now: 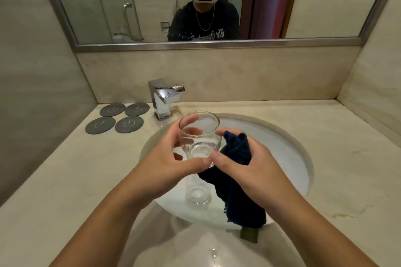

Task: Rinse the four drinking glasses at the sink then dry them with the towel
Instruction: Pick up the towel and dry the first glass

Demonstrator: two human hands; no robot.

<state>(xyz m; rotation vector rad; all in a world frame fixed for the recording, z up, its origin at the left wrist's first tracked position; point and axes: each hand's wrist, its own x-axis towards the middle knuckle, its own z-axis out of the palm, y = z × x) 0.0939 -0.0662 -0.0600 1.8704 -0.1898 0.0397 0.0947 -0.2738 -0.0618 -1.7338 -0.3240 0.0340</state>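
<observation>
A clear drinking glass (200, 134) is held over the sink basin (290, 154), tilted with its mouth toward the mirror. My left hand (171, 162) grips its left side and base. My right hand (247, 171) presses a dark blue towel (236, 151) against the glass's right side, and the towel hangs down into the basin. A second clear glass (197, 196) stands in the basin below the hands. No other glasses show.
A chrome faucet (163, 98) stands at the back left of the basin, with no water running. Several grey round coasters (118, 117) lie on the beige counter (338, 158) to the left. A mirror (206, 2) above reflects a person wearing a headset.
</observation>
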